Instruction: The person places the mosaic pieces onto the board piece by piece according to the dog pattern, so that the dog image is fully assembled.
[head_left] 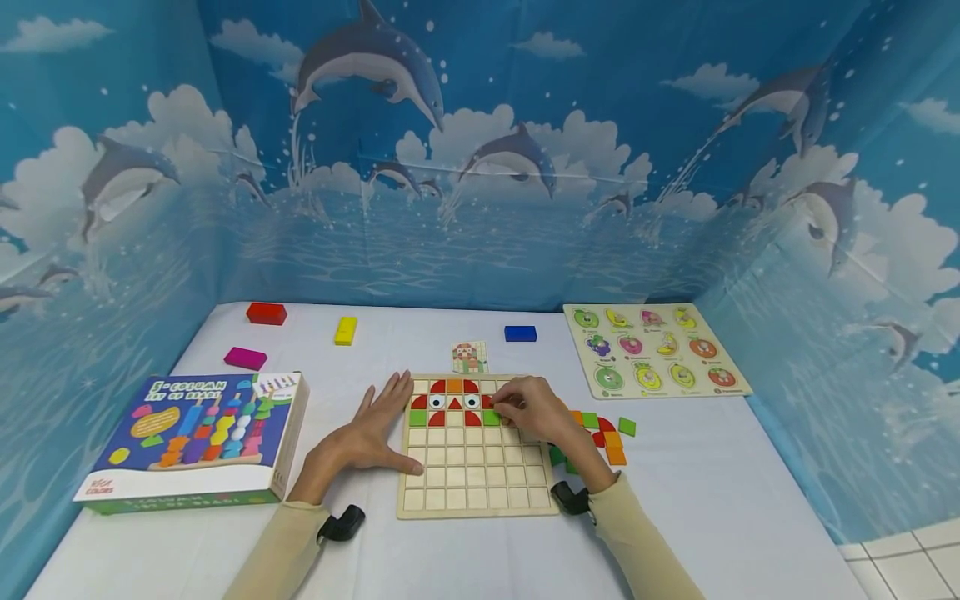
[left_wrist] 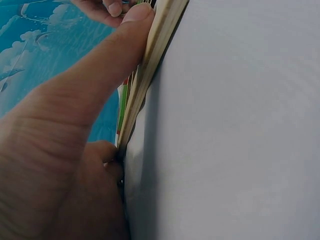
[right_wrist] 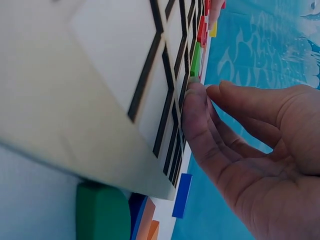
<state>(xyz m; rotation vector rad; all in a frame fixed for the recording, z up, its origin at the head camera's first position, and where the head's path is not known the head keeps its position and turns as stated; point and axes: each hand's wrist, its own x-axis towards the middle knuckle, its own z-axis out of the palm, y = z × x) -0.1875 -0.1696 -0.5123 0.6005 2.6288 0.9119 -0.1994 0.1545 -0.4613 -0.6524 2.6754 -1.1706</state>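
Observation:
A square wooden grid board (head_left: 456, 479) lies in front of me. On its upper rows, red, orange, white and green tiles form a face with two round eyes (head_left: 472, 402). My left hand (head_left: 367, 433) is spread along the board's left edge, its thumb resting on the rim, also seen on the board edge (left_wrist: 160, 37) in the left wrist view. My right hand (head_left: 536, 408) reaches over the right side, pinching at a red tile (head_left: 487, 401) beside a green tile (head_left: 491, 417). In the right wrist view, bent fingertips meet the board near a green tile (right_wrist: 195, 60).
Loose tiles (head_left: 615, 446) lie right of the board. A picture card (head_left: 470, 357) sits behind it. A boxed bead game (head_left: 195, 442) stands left, a fruit puzzle board (head_left: 660, 354) back right. Red (head_left: 266, 313), yellow (head_left: 346, 330), magenta (head_left: 245, 358) and blue blocks (head_left: 521, 333) are along the back.

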